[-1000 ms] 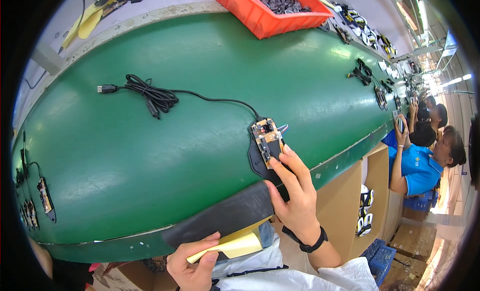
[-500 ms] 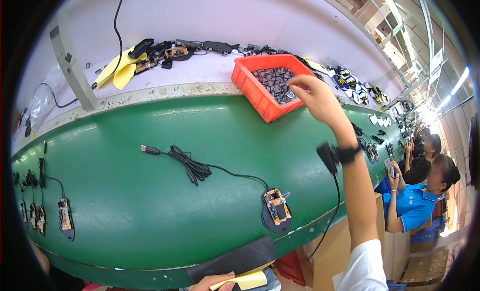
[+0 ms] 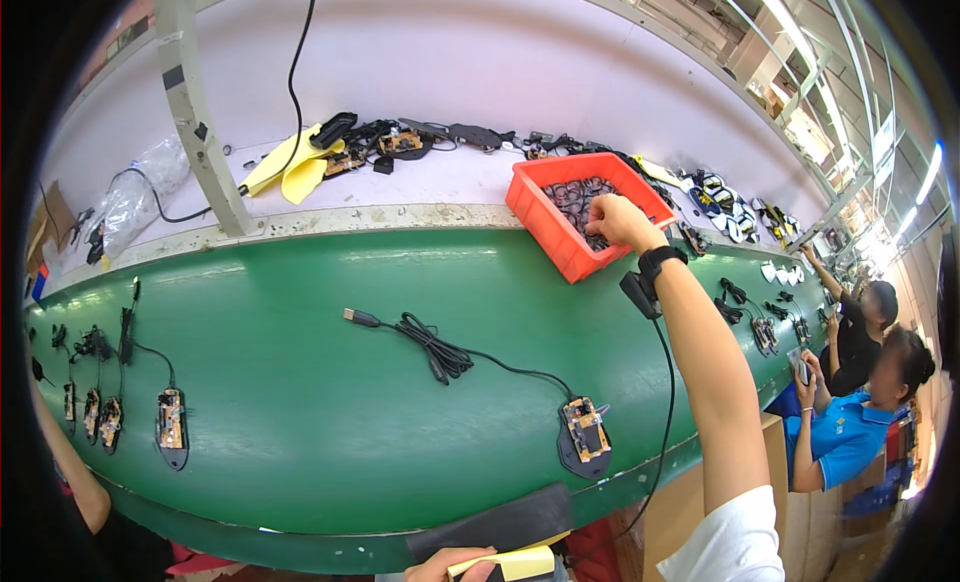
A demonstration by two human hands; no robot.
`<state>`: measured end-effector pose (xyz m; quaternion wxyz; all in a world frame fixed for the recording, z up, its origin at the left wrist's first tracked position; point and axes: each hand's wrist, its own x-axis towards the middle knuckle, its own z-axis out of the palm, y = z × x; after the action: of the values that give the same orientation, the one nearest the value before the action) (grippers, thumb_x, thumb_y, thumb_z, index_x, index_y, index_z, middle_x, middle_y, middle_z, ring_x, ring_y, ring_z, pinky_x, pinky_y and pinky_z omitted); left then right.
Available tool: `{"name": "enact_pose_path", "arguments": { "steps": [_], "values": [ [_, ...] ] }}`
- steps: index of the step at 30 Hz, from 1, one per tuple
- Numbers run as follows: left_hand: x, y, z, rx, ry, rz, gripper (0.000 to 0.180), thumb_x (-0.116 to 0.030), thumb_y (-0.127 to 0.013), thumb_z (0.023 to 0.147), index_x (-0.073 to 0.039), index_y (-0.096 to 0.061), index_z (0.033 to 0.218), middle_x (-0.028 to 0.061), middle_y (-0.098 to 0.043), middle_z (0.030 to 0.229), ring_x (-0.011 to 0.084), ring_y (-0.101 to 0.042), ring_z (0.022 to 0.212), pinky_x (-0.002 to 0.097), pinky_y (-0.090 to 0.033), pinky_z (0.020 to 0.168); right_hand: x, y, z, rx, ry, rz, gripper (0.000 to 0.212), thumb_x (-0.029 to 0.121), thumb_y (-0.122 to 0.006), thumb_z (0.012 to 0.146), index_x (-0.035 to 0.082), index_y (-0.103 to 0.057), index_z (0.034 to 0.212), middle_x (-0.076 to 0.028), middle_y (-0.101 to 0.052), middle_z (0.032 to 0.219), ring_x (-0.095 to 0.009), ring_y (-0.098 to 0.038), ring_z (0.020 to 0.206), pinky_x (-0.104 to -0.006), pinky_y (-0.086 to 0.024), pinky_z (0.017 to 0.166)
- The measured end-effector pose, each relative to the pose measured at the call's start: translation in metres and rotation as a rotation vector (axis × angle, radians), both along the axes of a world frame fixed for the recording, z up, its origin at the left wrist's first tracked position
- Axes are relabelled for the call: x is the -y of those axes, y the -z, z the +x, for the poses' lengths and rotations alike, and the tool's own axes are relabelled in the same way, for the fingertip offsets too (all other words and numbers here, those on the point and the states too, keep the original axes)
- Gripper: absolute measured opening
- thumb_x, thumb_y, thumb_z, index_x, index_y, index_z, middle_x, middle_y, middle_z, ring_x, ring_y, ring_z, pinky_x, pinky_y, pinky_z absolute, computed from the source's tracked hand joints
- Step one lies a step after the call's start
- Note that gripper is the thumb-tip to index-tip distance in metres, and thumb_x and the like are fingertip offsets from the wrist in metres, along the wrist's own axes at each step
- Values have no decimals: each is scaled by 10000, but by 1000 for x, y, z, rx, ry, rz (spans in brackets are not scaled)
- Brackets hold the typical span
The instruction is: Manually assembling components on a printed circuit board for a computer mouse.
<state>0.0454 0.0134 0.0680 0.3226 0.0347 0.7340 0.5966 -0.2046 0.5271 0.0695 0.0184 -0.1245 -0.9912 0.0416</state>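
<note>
My right hand (image 3: 622,222) reaches into a red plastic bin (image 3: 540,222), its fingers curled down together among small dark ring-shaped parts (image 3: 572,199). Whatever its fingertips grip is hidden. At the bottom edge my left hand (image 3: 450,564) is closed around a yellow sheet (image 3: 520,562) with a dark edge, partly cut off by the view. Between my hands, on the green belt, lies an open computer mouse base (image 3: 584,437) with a tan circuit board. Its black cable (image 3: 435,352) is bundled and ends in a USB plug (image 3: 360,318) to the left.
More mouse bases with cables (image 3: 172,432) lie on the belt at left, others (image 3: 765,332) at right. The back shelf holds yellow sheets (image 3: 298,172), circuit boards and white-and-black parts (image 3: 735,217). A co-worker in blue (image 3: 845,432) sits at right; another person's arm (image 3: 75,472) shows at left.
My right hand has lowered, its fingers curling deeper into the bin's rings. The whole view has shifted, so the belt and bin appear farther right and lower. My left hand keeps its hold.
</note>
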Motion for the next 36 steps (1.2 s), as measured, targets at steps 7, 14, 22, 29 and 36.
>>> {"name": "enact_pose_path", "arguments": {
  "steps": [7, 14, 22, 29, 36],
  "values": [
    [-2, 29, 19, -1, -102, 178, 263, -274, -702, 968, -47, -738, 1095, 73, -757, 971, 152, -693, 898, 295, -530, 818, 53, 12, 7, -173, -26, -152, 143, 142, -611, 919, 14, -578, 974, -241, -705, 917, -432, -678, 917, -514, -523, 798],
    [-5, 15, 12, -40, -59, 26, 227, -234, -679, 980, -36, -730, 1079, 94, -745, 971, 177, -691, 889, 320, -541, 810, 156, 13, -35, -91, 8, -183, 278, 161, -632, 861, -44, -674, 1045, -321, -695, 1051, -417, -689, 1063, -483, -543, 891],
    [-13, 31, 14, -94, -16, -90, 245, -191, -581, 999, -55, -767, 916, 58, -728, 765, 115, -687, 686, 299, -533, 631, 293, 5, -100, -83, -369, -491, 359, 114, -647, 808, -58, -664, 1123, -309, -693, 1083, -427, -674, 1077, -465, -533, 943],
    [-10, 19, 18, 41, -147, 124, 180, -184, -717, 958, -30, -751, 1044, 74, -737, 941, 139, -664, 821, 277, -518, 761, 219, -31, -91, 17, -280, -154, 859, 473, -836, 738, 103, -518, 1446, -220, -529, 1411, -379, -571, 1258, -484, -479, 1047],
    [2, 26, 13, 24, -67, 196, 173, -142, -733, 944, -19, -722, 1065, 83, -730, 963, 155, -675, 899, 297, -527, 814, 182, -8, -108, 142, -327, -264, 389, 271, -854, 736, 81, -734, 1054, -144, -733, 1019, -286, -689, 990, -399, -539, 877]
  ]
}}
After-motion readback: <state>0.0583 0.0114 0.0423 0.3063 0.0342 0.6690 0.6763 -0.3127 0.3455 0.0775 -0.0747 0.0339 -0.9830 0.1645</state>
